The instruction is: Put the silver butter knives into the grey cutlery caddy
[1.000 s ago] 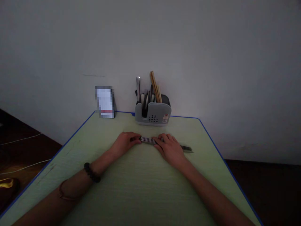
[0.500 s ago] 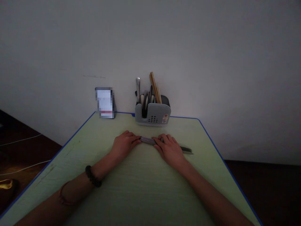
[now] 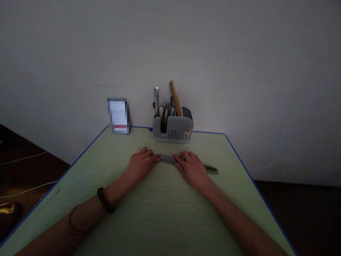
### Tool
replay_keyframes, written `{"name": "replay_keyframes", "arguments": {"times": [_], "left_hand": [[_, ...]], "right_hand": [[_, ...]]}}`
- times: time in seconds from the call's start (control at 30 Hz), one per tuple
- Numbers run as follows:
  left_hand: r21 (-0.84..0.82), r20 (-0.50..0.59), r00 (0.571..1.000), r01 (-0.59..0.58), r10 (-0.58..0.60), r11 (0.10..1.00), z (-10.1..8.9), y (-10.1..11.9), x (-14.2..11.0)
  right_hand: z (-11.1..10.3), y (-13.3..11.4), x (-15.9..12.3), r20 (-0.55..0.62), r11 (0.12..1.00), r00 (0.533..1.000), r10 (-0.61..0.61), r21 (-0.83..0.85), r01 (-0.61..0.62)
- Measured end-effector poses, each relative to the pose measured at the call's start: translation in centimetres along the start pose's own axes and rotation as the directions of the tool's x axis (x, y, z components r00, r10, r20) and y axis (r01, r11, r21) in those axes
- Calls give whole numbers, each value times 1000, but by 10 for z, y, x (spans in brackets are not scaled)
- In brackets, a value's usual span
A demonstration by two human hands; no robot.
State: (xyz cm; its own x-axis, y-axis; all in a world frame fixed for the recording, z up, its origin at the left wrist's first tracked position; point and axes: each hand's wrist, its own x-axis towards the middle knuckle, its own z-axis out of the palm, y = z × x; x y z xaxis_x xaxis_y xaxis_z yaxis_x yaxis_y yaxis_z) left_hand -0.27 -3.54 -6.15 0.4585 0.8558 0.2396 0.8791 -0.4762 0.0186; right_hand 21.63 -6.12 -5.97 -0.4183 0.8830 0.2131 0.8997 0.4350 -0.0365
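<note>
Green tabletop [image 3: 160, 206] in front of the caddy [image 3: 179, 125]: your right fingers [image 3: 191, 156] close over gathered sticks [image 3: 167, 159], one end uneven, left fingertips [image 3: 155, 156] bunched against them, grip unclear.

Slim grey sticks [image 3: 167, 158] lie bundled side by side, slightly slanted, on the tabletop [image 3: 165, 213].

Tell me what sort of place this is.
Probably a dining corner in a home, though that is a guess: a blue-edged table by a plain wall, bearing a grey holder with what look like wooden chopsticks.
</note>
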Motion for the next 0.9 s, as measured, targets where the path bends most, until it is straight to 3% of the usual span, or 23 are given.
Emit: {"name": "replay_keyframes", "arguments": {"times": [0.3,0.63,0.77,0.9], "left_hand": [[99,-14,997,-75,77,992,-1,8,0],[73,-44,989,-141,144,987,8,3,0],[63,-44,991,-120,123,991,6,4,1],[-61,-60,997,-54,51,997,9,-2,3]], "right_hand": [[1,-1,1,-7,1000,1000,-2,-21,2],[-1,-2,1,11,999,1000,5,-31,-5],[0,-2,1,5,999,1000,-1,-39,2],[0,-1,1,1,1000,1000,-6,-27,6]]}}
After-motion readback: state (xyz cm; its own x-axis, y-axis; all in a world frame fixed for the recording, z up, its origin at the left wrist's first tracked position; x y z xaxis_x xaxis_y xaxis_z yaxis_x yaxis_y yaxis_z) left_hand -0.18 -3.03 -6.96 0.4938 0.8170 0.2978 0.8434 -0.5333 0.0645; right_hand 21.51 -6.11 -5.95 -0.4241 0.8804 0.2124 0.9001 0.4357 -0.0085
